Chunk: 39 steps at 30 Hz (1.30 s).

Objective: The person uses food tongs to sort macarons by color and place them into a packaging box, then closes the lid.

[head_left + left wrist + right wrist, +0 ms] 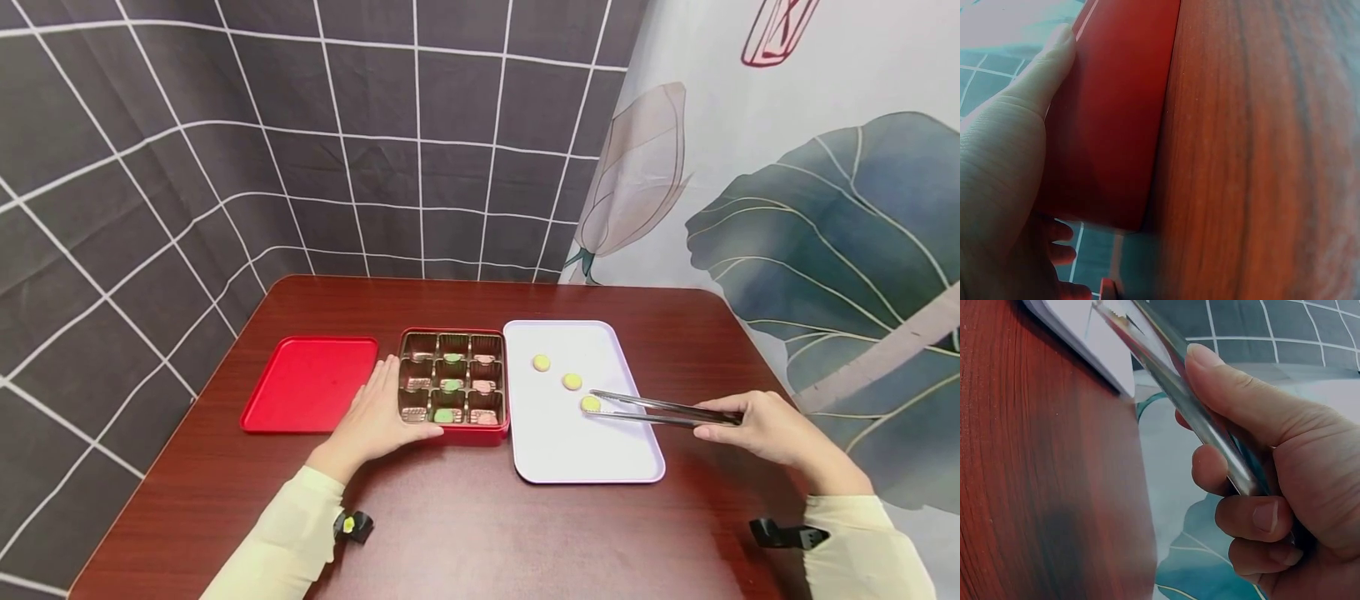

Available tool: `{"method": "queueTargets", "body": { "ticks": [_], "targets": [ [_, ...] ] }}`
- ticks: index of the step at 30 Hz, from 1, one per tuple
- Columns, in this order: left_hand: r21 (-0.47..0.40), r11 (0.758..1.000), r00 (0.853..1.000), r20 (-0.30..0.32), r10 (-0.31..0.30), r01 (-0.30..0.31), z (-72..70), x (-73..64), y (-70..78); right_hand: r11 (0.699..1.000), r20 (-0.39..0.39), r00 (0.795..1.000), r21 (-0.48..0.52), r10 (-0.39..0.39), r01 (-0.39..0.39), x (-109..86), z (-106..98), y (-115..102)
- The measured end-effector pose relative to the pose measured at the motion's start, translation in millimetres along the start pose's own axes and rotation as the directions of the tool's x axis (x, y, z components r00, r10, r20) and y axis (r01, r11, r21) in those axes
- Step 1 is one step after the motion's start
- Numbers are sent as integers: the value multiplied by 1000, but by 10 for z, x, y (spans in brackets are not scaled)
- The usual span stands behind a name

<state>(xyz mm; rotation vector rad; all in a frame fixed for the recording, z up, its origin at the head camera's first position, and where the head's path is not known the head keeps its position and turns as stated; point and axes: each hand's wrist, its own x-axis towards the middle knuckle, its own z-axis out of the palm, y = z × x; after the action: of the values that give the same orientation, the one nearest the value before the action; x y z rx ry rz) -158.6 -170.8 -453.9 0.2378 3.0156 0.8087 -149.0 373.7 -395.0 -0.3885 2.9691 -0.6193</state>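
Observation:
In the head view my right hand (768, 427) grips metal tongs (667, 408) by their handle end; the right wrist view shows its thumb and fingers wrapped round the tongs (1204, 422). The tong tips stand on either side of a small round yellow piece (590, 403) on the white tray (555, 450); whether they touch it I cannot tell. Two more yellow pieces (572, 382) lie farther back. My left hand (375, 417) rests against a red box (468, 435), its straight fingers along the left side and thumb at the front wall (1107, 119).
A gold divided insert (438, 377) fills the box; green pieces (444, 415) sit in its middle column, pink ones (483, 417) in its right. A red lid (315, 387) lies left of the box on the brown table (465, 517). Curtains (450, 175) hang behind.

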Motion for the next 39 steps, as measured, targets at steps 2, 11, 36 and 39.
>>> {"method": "queueTargets", "body": {
  "ticks": [2, 11, 36, 39],
  "targets": [
    [-1, 1000, 1000, 1, -3, 3, 2, 2, 0, 1000, -3, 1000, -7, -6, 6, 3, 5, 1],
    [-8, 1000, 1000, 4, -4, 4, -7, -4, 8, 999, -1, 999, -18, -33, 33, 6, 9, -10],
    [-3, 1000, 1000, -3, 1, -1, -12, 3, 5, 998, -2, 998, -25, -61, 61, 27, -12, -16],
    [-7, 1000, 1000, -8, 3, -3, -9, 3, 0, 998, -8, 998, -21, -63, 63, 27, -3, -21]
  ]
}}
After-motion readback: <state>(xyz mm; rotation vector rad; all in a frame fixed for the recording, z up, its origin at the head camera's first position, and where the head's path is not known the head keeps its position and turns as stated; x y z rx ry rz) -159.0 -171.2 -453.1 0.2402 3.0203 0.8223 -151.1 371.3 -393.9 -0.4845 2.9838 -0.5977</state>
